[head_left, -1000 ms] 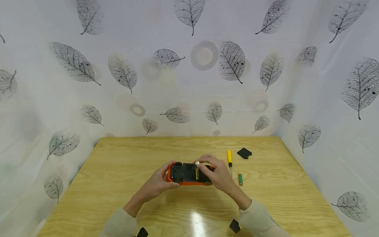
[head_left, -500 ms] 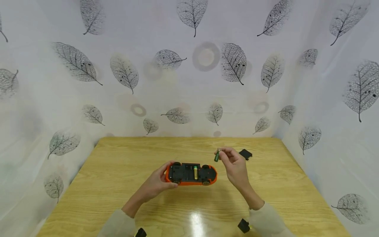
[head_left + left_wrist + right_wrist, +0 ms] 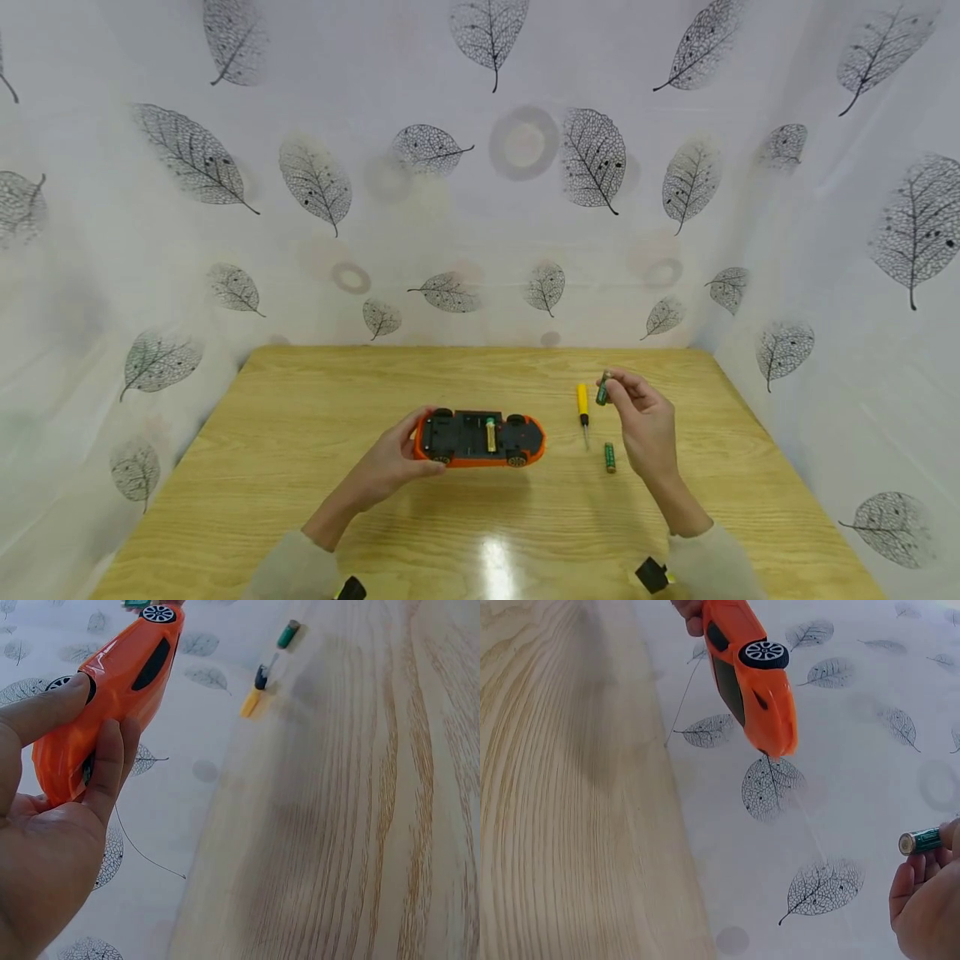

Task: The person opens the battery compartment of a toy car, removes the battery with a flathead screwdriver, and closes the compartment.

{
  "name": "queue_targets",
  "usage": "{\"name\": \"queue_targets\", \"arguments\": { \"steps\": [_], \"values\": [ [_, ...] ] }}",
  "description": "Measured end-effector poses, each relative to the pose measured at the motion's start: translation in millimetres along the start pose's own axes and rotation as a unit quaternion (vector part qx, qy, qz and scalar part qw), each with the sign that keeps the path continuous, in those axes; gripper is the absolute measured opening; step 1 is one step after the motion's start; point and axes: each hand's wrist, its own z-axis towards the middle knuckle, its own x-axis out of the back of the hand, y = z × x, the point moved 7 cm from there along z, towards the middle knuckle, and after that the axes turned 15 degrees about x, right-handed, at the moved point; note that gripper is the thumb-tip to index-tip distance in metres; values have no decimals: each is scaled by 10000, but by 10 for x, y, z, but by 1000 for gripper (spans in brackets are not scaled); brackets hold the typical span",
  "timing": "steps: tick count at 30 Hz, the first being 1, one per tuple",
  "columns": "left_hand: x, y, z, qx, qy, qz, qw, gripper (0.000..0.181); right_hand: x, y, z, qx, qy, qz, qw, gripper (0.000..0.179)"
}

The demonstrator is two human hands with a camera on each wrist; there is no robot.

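While the left hand (image 3: 393, 462) is gripping one end of an upturned orange toy car (image 3: 452, 437), a gold battery (image 3: 491, 436) is lying in its underside. Probably light, stiff and slippery, the car is asking for a hold along its sides. To its right a green battery (image 3: 610, 458) is resting, then a yellow screwdriver (image 3: 582, 403), then the right hand (image 3: 649, 427), pinching a second green battery (image 3: 602, 392). Battery markings are proving too small to read.

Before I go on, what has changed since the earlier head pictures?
The right hand has moved right, away from the toy car, carrying a green battery. The left hand still grips the toy car; a gold battery remains in it. The loose battery and screwdriver lie as before.
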Motion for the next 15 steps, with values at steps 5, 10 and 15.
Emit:
{"name": "queue_targets", "arguments": {
  "steps": [5, 10, 15],
  "values": [
    [16, -5, -3, -11, 9, -26, 10000, 88, 186, 76, -30, -270, 29, -379, 9989, 27],
    [28, -3, -15, -68, -36, -69, 9999, 89, 328, 163, -68, -481, 69, -626, 9969, 30],
    [31, 4, -18, -101, -67, -91, 9999, 90, 435, 233, -114, -657, 123, -712, 9952, 33]
  ]
}}
